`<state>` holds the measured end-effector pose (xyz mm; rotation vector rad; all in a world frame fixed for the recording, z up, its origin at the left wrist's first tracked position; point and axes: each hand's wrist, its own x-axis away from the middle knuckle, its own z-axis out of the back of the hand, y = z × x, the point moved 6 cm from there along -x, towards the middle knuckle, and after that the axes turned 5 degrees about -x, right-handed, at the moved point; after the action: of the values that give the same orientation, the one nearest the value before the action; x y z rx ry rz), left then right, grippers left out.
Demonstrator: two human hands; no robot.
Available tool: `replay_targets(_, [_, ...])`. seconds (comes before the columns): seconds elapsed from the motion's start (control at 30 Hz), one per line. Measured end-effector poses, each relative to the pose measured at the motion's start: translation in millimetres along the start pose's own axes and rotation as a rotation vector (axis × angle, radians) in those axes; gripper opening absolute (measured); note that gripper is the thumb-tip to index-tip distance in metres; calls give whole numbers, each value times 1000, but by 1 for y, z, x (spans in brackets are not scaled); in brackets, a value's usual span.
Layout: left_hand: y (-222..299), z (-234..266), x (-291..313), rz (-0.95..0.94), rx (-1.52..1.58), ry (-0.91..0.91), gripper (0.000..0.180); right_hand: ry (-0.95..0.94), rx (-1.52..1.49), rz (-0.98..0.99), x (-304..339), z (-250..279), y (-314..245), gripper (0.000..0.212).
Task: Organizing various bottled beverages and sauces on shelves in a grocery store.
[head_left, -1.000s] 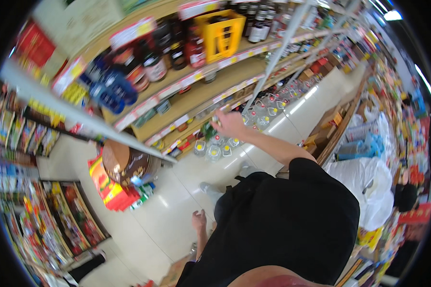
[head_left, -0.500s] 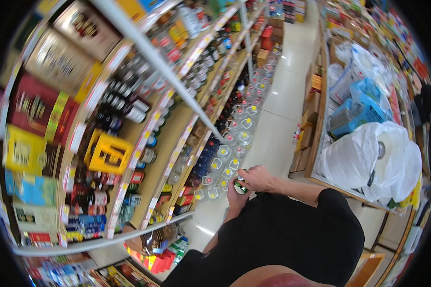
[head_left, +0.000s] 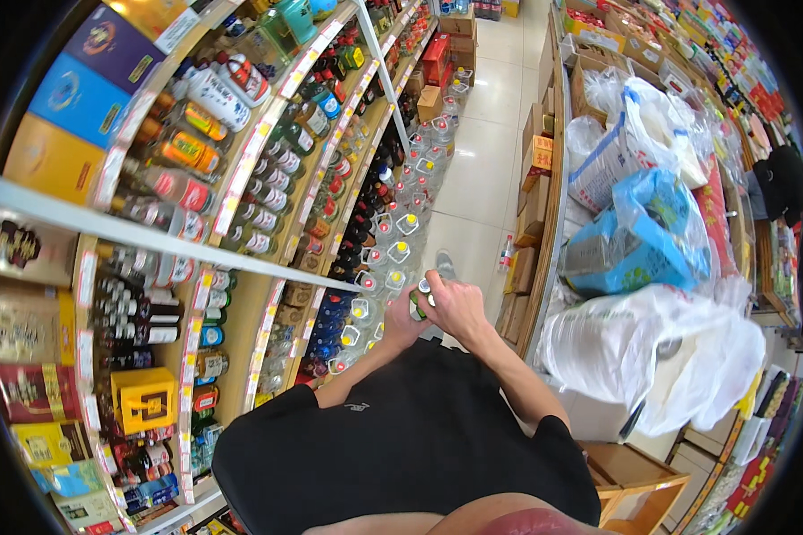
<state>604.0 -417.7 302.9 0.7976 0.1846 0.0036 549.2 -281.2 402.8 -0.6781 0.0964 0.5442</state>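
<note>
In front of my chest, both hands are closed on a small green bottle [head_left: 417,305] with a pale cap at its top. My left hand [head_left: 401,323] wraps round the bottle's body from the left. My right hand [head_left: 458,312] grips it from the right, with its fingers up by the cap [head_left: 424,285]. The fingers cover much of the bottle, and its label cannot be made out. Just beyond my left hand, rows of clear jugs [head_left: 394,281] with yellow, red and white caps stand on the floor along the shelving.
At left, tall shelves hold bottles, gift boxes and a yellow carton [head_left: 143,401]; a grey metal post [head_left: 214,254] crosses in front. At right, a low counter carries white plastic bags [head_left: 633,348] and a blue bag [head_left: 633,236]. A tiled aisle [head_left: 477,160] runs between them.
My view has turned and shifted, so the shelves and counter sit differently in it. Both hands stay on the bottle; more of my right forearm and one shoe now show.
</note>
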Motion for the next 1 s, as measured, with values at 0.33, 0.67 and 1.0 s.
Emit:
replay_targets(0.33, [-43, -18, -300, -19, 32, 103, 71, -61, 12, 27, -272, 1, 124, 34])
replay_targets(0.67, [-72, 29, -547, 120, -188, 502, 77, -81, 0, 427, -568, -8, 164, 31])
replay_targets(1.0, [-181, 41, -651, 736, -6, 811, 52, -236, -95, 672, -778, -119, 178, 32])
